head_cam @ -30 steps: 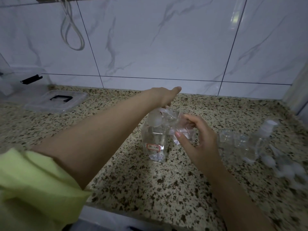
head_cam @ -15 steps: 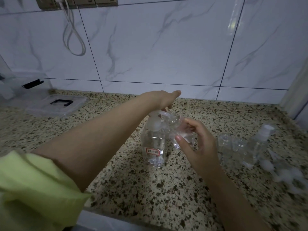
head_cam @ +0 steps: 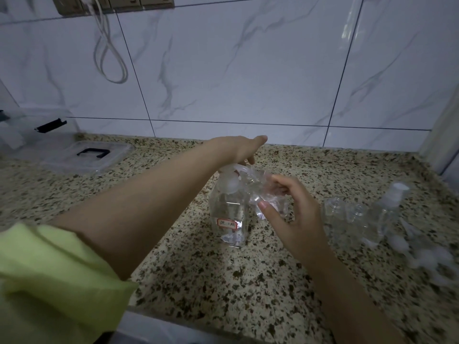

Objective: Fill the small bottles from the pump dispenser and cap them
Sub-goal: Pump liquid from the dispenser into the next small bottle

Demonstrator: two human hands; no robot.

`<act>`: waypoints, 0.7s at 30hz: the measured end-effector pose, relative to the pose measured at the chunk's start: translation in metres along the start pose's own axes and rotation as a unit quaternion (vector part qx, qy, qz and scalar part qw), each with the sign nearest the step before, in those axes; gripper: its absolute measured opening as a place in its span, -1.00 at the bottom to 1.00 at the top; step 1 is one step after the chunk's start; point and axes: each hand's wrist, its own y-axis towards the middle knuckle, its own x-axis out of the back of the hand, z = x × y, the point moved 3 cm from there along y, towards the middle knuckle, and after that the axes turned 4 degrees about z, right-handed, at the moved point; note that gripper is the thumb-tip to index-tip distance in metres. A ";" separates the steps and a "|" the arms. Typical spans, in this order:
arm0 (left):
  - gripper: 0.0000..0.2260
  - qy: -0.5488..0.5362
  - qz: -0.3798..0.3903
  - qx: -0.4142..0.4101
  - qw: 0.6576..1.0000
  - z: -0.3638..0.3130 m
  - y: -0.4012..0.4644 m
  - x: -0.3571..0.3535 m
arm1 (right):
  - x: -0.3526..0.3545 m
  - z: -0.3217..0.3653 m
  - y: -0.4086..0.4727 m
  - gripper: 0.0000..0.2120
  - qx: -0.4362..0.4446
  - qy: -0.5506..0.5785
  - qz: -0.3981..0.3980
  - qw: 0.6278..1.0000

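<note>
A clear pump dispenser (head_cam: 229,214) with a red-edged label stands mid-counter. My left hand (head_cam: 239,151) rests on its white pump head, fingers fairly straight. My right hand (head_cam: 293,214) grips a small clear bottle (head_cam: 267,194) tilted with its mouth at the pump spout. To the right stand two open small clear bottles (head_cam: 334,214) (head_cam: 357,217) and a capped spray bottle (head_cam: 387,209). White caps (head_cam: 427,254) lie further right, blurred.
The speckled granite counter (head_cam: 223,281) meets a marble-tiled wall. A clear plastic box with a black latch (head_cam: 32,137) and its lid (head_cam: 87,157) lie at the far left. A white cable (head_cam: 109,53) hangs from a wall socket. Counter edge runs along the bottom.
The view has tilted up slightly. Both hands stay at the dispenser; the small bottle remains at the spout and my left hand stays on the pump head.
</note>
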 end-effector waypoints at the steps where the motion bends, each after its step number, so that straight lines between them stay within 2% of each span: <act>1: -0.27 0.009 0.007 0.005 1.000 0.000 -0.001 0.000 | 0.000 0.001 0.000 -0.60 0.002 0.000 0.003 1.000; 5: -0.28 0.032 -0.027 -0.008 0.999 -0.005 -0.004 0.003 | 0.000 0.002 0.000 -0.60 -0.003 0.008 -0.007 1.000; 9: -0.26 0.021 -0.006 0.013 1.000 -0.003 -0.004 -0.001 | 0.000 0.000 -0.001 -0.59 -0.006 -0.002 0.000 1.000; 13: -0.27 -0.009 -0.040 -0.007 0.999 -0.001 -0.001 0.001 | 0.001 0.001 0.000 -0.60 -0.001 0.000 -0.013 1.000; 21: -0.25 -0.001 -0.011 0.010 1.000 -0.001 -0.003 0.000 | 0.001 0.003 0.001 -0.60 0.005 -0.008 -0.006 1.000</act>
